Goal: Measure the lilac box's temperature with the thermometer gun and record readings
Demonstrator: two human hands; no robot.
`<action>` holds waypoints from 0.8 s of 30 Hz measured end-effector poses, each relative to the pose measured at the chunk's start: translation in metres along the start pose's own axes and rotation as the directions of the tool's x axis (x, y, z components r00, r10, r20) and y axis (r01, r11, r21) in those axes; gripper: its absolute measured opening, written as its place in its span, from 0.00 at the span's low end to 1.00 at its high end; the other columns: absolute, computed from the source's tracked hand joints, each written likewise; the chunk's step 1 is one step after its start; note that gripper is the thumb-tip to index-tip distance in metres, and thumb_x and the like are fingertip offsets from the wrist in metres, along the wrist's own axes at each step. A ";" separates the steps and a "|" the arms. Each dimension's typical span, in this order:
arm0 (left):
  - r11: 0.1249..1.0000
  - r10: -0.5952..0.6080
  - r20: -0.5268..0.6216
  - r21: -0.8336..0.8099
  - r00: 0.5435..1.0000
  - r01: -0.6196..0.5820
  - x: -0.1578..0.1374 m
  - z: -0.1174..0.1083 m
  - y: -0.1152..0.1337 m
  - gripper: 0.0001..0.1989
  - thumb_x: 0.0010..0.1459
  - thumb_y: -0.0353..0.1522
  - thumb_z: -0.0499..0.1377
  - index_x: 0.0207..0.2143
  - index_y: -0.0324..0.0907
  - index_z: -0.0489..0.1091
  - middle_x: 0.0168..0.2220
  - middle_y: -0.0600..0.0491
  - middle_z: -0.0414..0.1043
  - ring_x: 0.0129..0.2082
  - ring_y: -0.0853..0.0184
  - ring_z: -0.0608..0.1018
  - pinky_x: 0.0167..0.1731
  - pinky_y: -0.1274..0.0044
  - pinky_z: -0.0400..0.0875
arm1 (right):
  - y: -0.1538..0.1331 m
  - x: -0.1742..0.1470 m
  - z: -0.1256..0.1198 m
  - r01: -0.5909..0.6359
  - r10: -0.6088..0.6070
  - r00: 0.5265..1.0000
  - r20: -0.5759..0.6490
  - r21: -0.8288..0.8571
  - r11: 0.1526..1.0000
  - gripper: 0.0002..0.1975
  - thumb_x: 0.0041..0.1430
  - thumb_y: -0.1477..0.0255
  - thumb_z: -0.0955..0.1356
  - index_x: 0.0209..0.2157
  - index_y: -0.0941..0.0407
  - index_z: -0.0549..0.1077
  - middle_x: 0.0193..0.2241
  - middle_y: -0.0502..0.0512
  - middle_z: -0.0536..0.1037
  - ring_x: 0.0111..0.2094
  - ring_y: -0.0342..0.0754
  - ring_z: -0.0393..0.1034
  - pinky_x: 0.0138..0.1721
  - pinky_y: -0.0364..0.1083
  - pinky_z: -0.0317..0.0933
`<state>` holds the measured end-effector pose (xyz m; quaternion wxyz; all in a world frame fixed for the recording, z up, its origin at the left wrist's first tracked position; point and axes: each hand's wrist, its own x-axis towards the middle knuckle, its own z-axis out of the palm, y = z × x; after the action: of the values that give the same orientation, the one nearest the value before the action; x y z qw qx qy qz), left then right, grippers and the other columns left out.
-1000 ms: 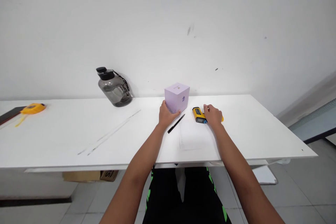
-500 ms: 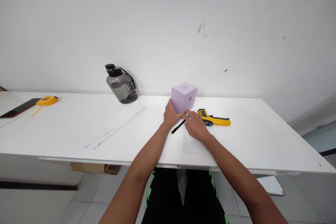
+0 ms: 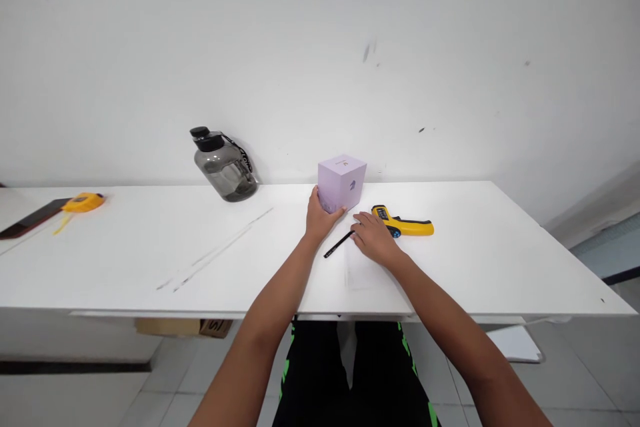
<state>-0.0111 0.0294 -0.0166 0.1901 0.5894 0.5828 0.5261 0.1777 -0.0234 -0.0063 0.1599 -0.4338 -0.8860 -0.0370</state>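
Note:
A lilac cube-shaped box (image 3: 340,181) with a small dark emblem stands on the white table. My left hand (image 3: 320,219) grips its lower near corner, fingers along the left side and thumb across the front. A slim black pen (image 3: 338,245) lies slanted on the table in front of the box. Bent over its far end is my right hand (image 3: 375,237), whose fingers cover that end. Just beyond that hand rests a yellow and black infrared thermometer (image 3: 413,225), its near part partly hidden. A pale sheet of paper (image 3: 361,273) lies under my right wrist.
A grey translucent water bottle (image 3: 225,170) with a black lid stands near the wall, left of the box. Farther left, a yellow tape measure (image 3: 84,202) sits by a dark flat object (image 3: 33,219). The table's front edge (image 3: 200,312) runs before my legs.
The view has shifted slightly right. My right hand has drawn a little away from the left hand and box, and the pen has moved slightly right and nearer. The left hand stays at the box.

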 end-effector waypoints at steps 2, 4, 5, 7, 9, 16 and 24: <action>1.000 -0.020 0.008 -0.023 1.000 0.021 0.000 0.000 0.000 0.54 0.45 0.45 0.72 0.68 0.46 0.47 0.67 0.40 0.56 0.66 0.53 0.63 0.60 0.63 0.65 | 0.002 0.000 -0.002 0.008 -0.008 1.000 0.014 0.021 1.000 0.14 0.68 0.72 0.63 0.50 0.57 0.77 0.57 0.63 0.75 0.61 0.58 0.64 0.60 0.57 0.55; 0.998 -0.041 0.002 -0.047 0.999 0.041 -0.001 -0.001 0.001 0.55 0.46 0.45 0.71 0.69 0.46 0.45 0.67 0.40 0.55 0.66 0.53 0.64 0.61 0.63 0.64 | 0.001 0.001 -0.004 -0.005 0.004 0.999 0.050 0.031 1.000 0.16 0.69 0.73 0.62 0.53 0.57 0.75 0.54 0.62 0.77 0.56 0.57 0.68 0.58 0.56 0.55; 0.997 -0.046 -0.002 -0.055 0.999 0.046 -0.001 -0.001 0.002 0.55 0.46 0.45 0.71 0.69 0.46 0.44 0.66 0.39 0.56 0.66 0.53 0.64 0.62 0.63 0.64 | 0.001 0.001 -0.005 -0.019 0.017 0.997 0.072 0.028 0.999 0.16 0.69 0.72 0.62 0.53 0.57 0.75 0.52 0.62 0.78 0.53 0.56 0.70 0.56 0.55 0.56; 0.997 -0.048 -0.009 -0.059 0.999 0.047 -0.002 -0.002 0.004 0.55 0.47 0.45 0.71 0.69 0.46 0.43 0.66 0.39 0.56 0.66 0.53 0.65 0.62 0.62 0.63 | -0.001 0.002 -0.007 -0.043 0.042 0.994 0.104 0.009 0.999 0.15 0.70 0.71 0.62 0.51 0.57 0.77 0.48 0.61 0.79 0.49 0.56 0.71 0.54 0.54 0.56; 0.998 -0.042 -0.020 -0.046 0.999 0.041 -0.002 -0.002 0.006 0.54 0.47 0.45 0.71 0.69 0.45 0.44 0.67 0.39 0.56 0.66 0.52 0.64 0.62 0.62 0.63 | -0.001 0.003 -0.009 -0.045 0.046 0.993 0.112 -0.006 0.999 0.14 0.70 0.71 0.63 0.47 0.57 0.79 0.46 0.62 0.79 0.48 0.55 0.71 0.53 0.53 0.55; 1.000 -0.015 -0.015 0.009 1.000 0.015 -0.001 -0.005 0.007 0.48 0.48 0.43 0.70 0.66 0.46 0.51 0.65 0.41 0.57 0.66 0.52 0.63 0.63 0.62 0.62 | 0.004 0.003 -0.012 -0.046 0.042 0.993 0.113 0.038 0.998 0.12 0.69 0.73 0.63 0.42 0.60 0.78 0.42 0.61 0.80 0.46 0.52 0.70 0.51 0.50 0.56; 0.999 0.030 0.010 -0.029 0.999 -0.030 0.001 -0.003 -0.001 0.48 0.50 0.41 0.68 0.67 0.44 0.49 0.66 0.38 0.54 0.67 0.51 0.60 0.62 0.59 0.63 | 0.014 0.002 -0.016 -0.129 0.123 0.989 0.087 0.066 0.989 0.12 0.70 0.73 0.62 0.43 0.60 0.77 0.42 0.61 0.81 0.46 0.53 0.73 0.52 0.50 0.58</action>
<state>-0.0139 0.0289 -0.0159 0.1938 0.5981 0.5651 0.5342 0.1915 -0.0166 0.0082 0.1404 -0.4842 -0.8634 0.0228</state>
